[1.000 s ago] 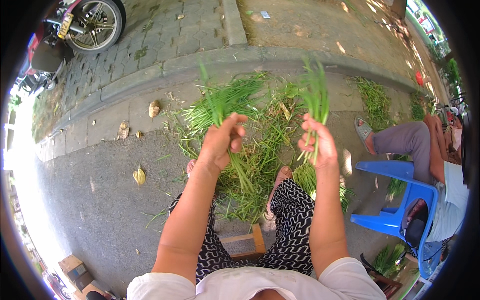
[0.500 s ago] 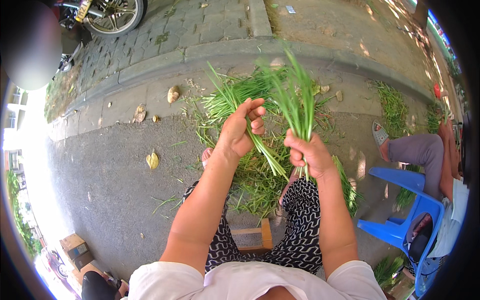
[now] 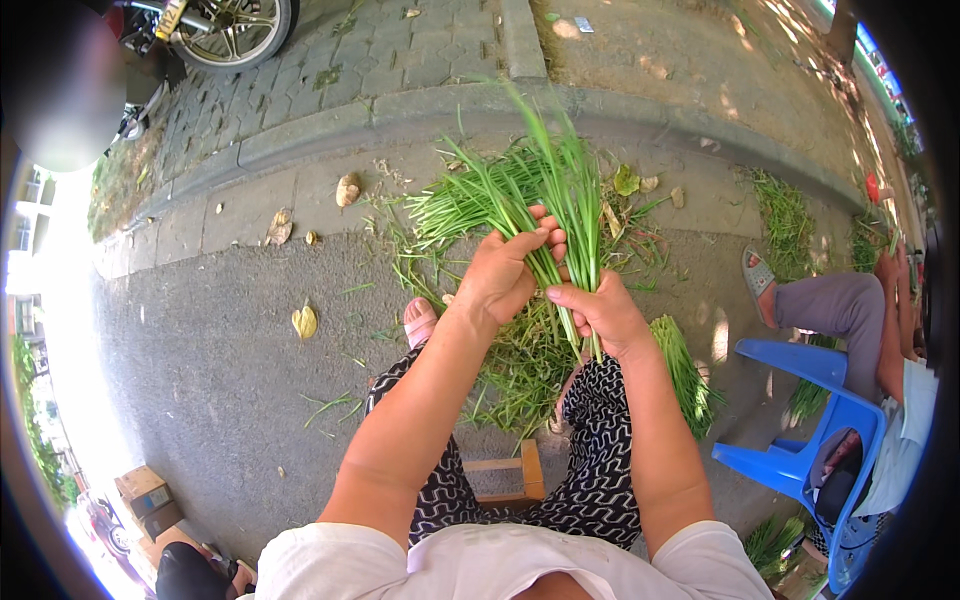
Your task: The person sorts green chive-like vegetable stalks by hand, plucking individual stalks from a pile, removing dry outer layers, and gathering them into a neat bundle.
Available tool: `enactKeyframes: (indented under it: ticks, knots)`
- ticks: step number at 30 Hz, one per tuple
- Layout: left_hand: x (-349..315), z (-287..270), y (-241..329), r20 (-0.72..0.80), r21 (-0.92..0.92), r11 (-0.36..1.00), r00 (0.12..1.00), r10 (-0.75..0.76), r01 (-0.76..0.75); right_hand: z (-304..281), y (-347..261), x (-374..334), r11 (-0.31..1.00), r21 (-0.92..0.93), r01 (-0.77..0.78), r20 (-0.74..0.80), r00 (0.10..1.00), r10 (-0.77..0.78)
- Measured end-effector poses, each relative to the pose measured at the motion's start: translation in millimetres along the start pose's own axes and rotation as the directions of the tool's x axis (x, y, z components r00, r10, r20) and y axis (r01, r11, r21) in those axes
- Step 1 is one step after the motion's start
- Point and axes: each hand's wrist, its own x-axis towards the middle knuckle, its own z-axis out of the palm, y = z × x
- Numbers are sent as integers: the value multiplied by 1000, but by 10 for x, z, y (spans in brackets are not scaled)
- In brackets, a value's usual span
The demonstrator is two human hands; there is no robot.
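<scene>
Up close, both hands meet on one bunch of long green stalks (image 3: 560,190) held upright above the person's knees. The right hand (image 3: 600,315) is wrapped in a fist around the lower part of the bunch, thumb pointing toward the other hand, and a few stalk ends hang out below the fist. The left hand (image 3: 505,275) sits just beside it and a little higher, its fingers (image 3: 548,232) curled over the stalks from the left and pressing against them; its grip is narrow and partly closed on the greens rather than a full fist. The tops of the stalks fan out above both hands, some blurred.

Below and around the hands, a loose pile of the same greens (image 3: 520,365) lies spread on the asphalt (image 3: 220,370), between the person's feet and up to the concrete kerb (image 3: 330,125). A tidier bundle of cut greens (image 3: 682,370) lies on the ground just beside the right forearm. The person wears black-and-white patterned trousers (image 3: 600,450) and sits on a low wooden stool (image 3: 505,478), with a pink sandal (image 3: 420,322) showing at the left foot.

At the right, another person sits on a blue plastic chair (image 3: 815,420), grey-trousered leg stretched out. Dry leaves (image 3: 305,322) dot the asphalt, and a motorbike wheel (image 3: 235,30) stands on the paving at the top left
</scene>
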Motion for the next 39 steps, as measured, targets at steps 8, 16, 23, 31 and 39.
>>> enactKeyframes:
  ticks: [8, 16, 23, 31, 39]
  knots:
    - [-16, -80, 44, 90, 78, 997, 996, -29, 22, 7, -67, -15, 996, 85, 38, -20, 999, -36]
    - [-109, -49, 123, 39, 123, 989, 995, -88, 83, -53, -94, 1, 977, 211, 38, -13, 999, -36]
    - [-257, 17, 191, 137, 326, 922, 954, -266, 210, -181, -215, 22, 907, 351, 234, -268, 953, -142]
    - [-243, -63, 147, 54, 619, 768, 967, -249, 163, -137, -220, 55, 920, 135, 367, -318, 896, -310]
    - [-270, -28, 64, 84, 792, 607, 972, -221, 69, -136, -106, 132, 844, -390, 368, -312, 810, -498]
